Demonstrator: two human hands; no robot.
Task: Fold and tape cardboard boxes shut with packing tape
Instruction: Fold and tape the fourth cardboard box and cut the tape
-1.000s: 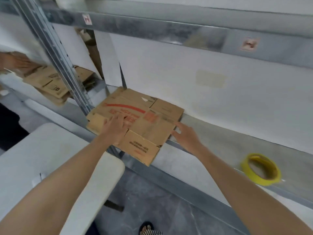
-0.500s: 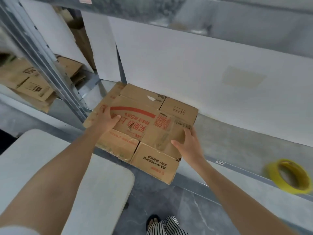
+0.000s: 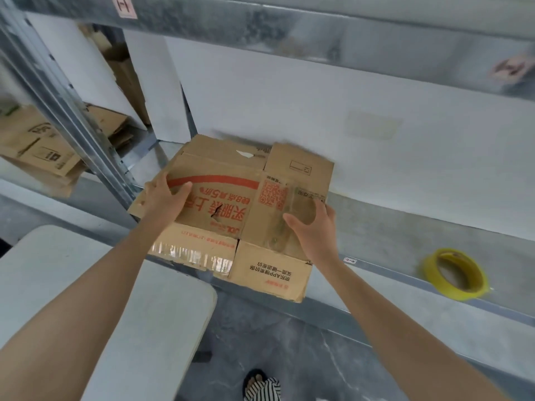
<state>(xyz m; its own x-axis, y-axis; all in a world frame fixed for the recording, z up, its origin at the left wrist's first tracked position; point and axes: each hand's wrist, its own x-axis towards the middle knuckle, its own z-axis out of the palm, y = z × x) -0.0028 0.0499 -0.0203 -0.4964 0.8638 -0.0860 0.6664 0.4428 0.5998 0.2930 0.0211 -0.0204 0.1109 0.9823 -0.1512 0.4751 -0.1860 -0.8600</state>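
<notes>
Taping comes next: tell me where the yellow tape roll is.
In the head view, the yellow tape roll lies on the metal shelf, right of the cardboard box.

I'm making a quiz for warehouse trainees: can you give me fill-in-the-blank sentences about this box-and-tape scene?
The tape roll on the metal shelf is coloured ___. The flattened cardboard box, gripped by the left hand and right hand, bears large print in ___. The tape roll lies to the box's ___.
Missing words: yellow; red; right.
</notes>
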